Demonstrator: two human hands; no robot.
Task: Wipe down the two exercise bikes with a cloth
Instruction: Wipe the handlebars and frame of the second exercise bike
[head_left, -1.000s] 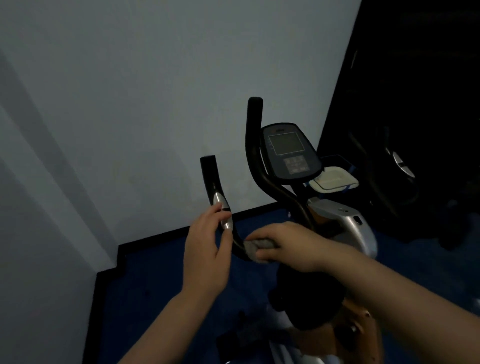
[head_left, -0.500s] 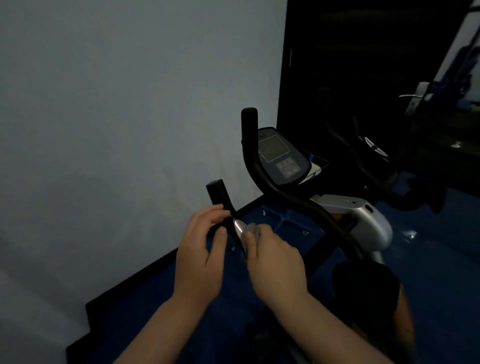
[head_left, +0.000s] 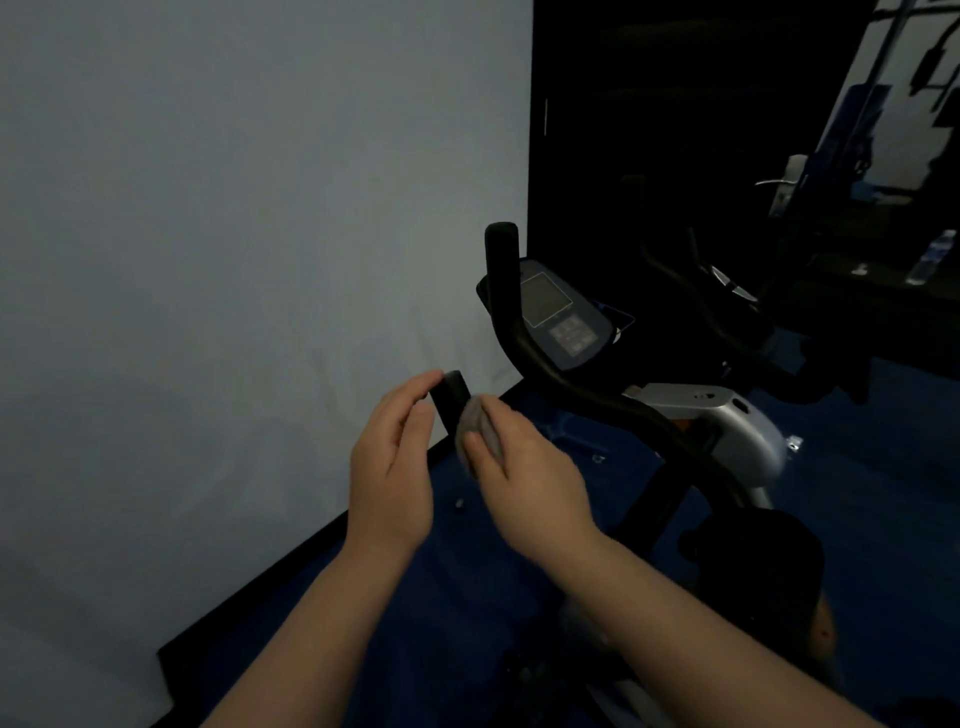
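Cloth (head_left: 475, 426), grey and crumpled, pressed by right hand (head_left: 524, 467) against matte black handlebar (head_left: 453, 397).

Black handlebar (head_left: 453, 397), seemingly grey cloth (head_left: 480, 431).

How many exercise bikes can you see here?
2. The near bike stands by the wall, its left handlebar between the person's hands. A second bike stands behind, right, largely lost in darkness.

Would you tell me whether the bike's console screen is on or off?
Off, it seems: the console screen is dim grey with no lit readout.
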